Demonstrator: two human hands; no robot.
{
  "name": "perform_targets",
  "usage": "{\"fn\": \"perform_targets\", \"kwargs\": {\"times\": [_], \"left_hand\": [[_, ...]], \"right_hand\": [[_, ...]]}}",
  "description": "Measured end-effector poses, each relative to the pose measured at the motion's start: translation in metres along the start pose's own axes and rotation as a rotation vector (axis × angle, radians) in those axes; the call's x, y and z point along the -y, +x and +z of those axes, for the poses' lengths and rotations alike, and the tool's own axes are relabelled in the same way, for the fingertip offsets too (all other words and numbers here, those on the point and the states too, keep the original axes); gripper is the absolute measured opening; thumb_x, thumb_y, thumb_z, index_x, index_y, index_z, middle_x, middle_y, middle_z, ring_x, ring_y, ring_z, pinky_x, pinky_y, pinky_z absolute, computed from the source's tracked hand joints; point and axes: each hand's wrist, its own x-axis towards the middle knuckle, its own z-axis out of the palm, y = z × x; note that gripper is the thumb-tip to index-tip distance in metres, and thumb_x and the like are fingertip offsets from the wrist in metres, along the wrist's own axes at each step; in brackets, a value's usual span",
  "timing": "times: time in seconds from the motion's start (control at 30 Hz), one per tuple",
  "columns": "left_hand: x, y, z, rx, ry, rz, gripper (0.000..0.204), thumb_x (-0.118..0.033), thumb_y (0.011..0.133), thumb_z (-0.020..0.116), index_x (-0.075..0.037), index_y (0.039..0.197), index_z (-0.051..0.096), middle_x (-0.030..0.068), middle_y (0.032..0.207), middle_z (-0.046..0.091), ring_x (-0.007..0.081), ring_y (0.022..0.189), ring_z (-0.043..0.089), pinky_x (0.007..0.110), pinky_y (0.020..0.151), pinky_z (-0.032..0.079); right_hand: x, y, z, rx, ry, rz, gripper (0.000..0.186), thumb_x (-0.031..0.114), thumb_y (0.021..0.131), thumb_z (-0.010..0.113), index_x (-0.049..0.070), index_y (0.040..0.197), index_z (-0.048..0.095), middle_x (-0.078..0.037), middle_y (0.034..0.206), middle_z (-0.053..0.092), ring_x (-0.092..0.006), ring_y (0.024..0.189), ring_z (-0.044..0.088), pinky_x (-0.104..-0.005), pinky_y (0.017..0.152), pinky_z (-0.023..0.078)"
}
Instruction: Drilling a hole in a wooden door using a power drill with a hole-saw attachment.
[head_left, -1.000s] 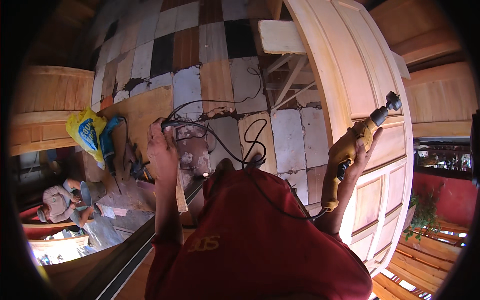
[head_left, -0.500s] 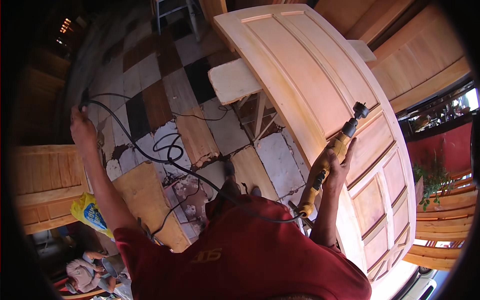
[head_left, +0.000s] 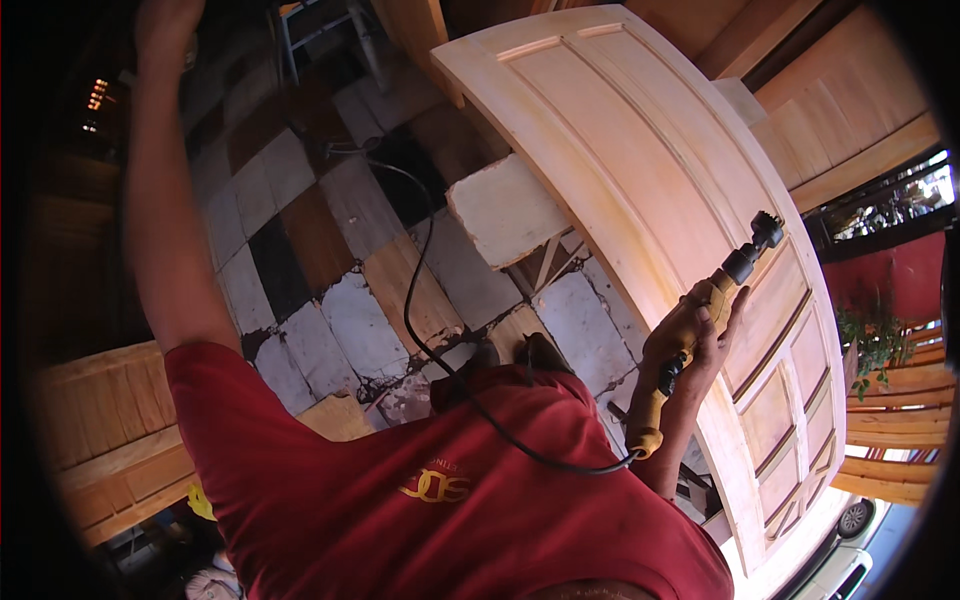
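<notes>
My right hand (head_left: 688,340) is wrapped round the body of a yellow-and-black power drill (head_left: 712,294). A dark hole saw (head_left: 767,230) with a toothed rim sits in its chuck, in front of the panelled wooden door (head_left: 630,130). From the drill's back end a black cord (head_left: 412,300) crosses my shirt and runs out over the floor to the left. My left hand (head_left: 168,25) is raised at the upper left edge, its arm stretched far out. Its fingers are cut off by the frame and dark, so whether it holds anything is hidden.
A pale board (head_left: 508,210) sticks out from under the door. Patchwork tiles (head_left: 350,318) cover the floor, with a stepladder (head_left: 325,35) at the far end. Wooden panels (head_left: 110,430) stand at the left, a plant (head_left: 872,350) at the right, and a parked car (head_left: 845,550) lower right.
My left arm has swung up and forward from the left side, where its hand held the cord's end. The cord now lies farther right. The drill has shifted slightly right with my right hand.
</notes>
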Motion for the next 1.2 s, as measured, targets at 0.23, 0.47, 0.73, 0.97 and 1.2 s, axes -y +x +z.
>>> {"fn": "perform_targets", "kwargs": {"times": [0.23,0.47,0.73,0.97,1.2], "left_hand": [[-0.22,0.028,0.149,-0.163,-0.296,0.227,0.014,-0.015,0.111,0.064,-0.004,0.12,0.067,0.0286,0.112,0.076,0.0527,0.112,0.072,0.059,0.092,0.055],[-0.423,-0.065,0.332,0.001,-0.568,0.553,0.029,-0.018,0.103,0.071,-0.007,0.13,0.071,0.0214,0.13,0.072,0.0433,0.123,0.07,0.054,0.097,0.06],[-0.469,-0.241,0.483,0.64,-0.678,0.753,0.039,-0.009,0.099,0.072,-0.012,0.138,0.067,0.0138,0.123,0.066,0.0349,0.115,0.067,0.053,0.094,0.058],[-0.454,-0.218,0.487,0.846,-1.001,0.753,0.101,-0.003,0.099,0.07,-0.015,0.184,0.017,0.0287,0.182,0.033,0.0535,0.168,0.03,0.07,0.134,0.029],[-0.224,-0.184,0.498,0.644,-1.139,0.444,0.078,-0.014,0.104,0.08,-0.01,0.173,0.044,0.0245,0.169,0.053,0.0472,0.154,0.054,0.048,0.125,0.049]], "right_hand": [[-0.009,0.05,0.014,-0.216,0.056,0.075,0.096,0.018,0.105,0.072,0.006,0.184,0.018,-0.019,0.129,0.071,-0.0262,0.11,0.073,-0.0362,0.099,0.058],[-0.052,0.122,0.02,-0.54,-0.066,0.054,0.106,0.015,0.099,0.082,0.001,0.183,0.018,-0.013,0.128,0.071,-0.0193,0.104,0.07,-0.0329,0.091,0.057],[-0.078,0.19,-0.008,-0.612,-0.68,0.187,0.12,0.026,0.086,0.089,0.006,0.183,0.022,-0.011,0.112,0.076,-0.0193,0.089,0.073,-0.0356,0.079,0.061],[-0.104,0.231,-0.037,-0.532,-0.978,0.233,0.117,0.033,0.08,0.088,0.013,0.181,0.033,-0.016,0.109,0.081,-0.0284,0.091,0.081,-0.0429,0.083,0.064],[-0.149,0.264,-0.073,-0.482,-1.364,0.386,0.127,0.057,0.081,0.091,0.013,0.182,0.029,-0.022,0.122,0.084,-0.0366,0.113,0.081,-0.0469,0.098,0.062]]}}
